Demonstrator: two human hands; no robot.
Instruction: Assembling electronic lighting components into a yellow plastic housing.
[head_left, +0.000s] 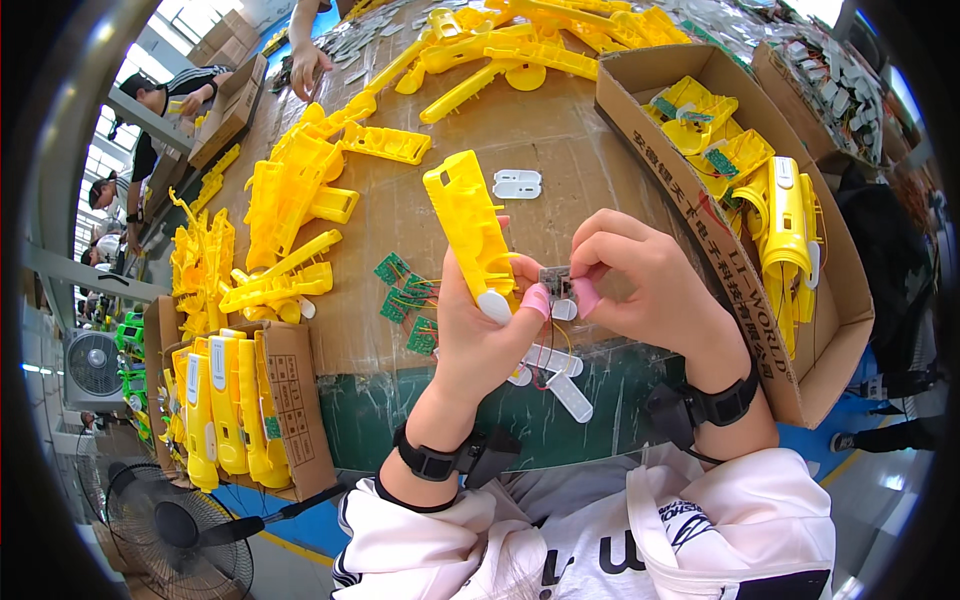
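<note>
The left hand (480, 330) grips an upright yellow plastic shell (470, 230) above the table's near edge. The right hand (640, 285) pinches a small circuit board (555, 282) between thumb and forefinger, just beside the shell. Green circuit boards (405, 295) lie on the cardboard-covered table (560, 130); a cardboard box (830, 300) stands right.

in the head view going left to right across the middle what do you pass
Floor fan → open box of yellow housings → green circuit boards → left hand holding a yellow housing → small part pinched by both hands → right hand → cardboard box of yellow parts
</note>
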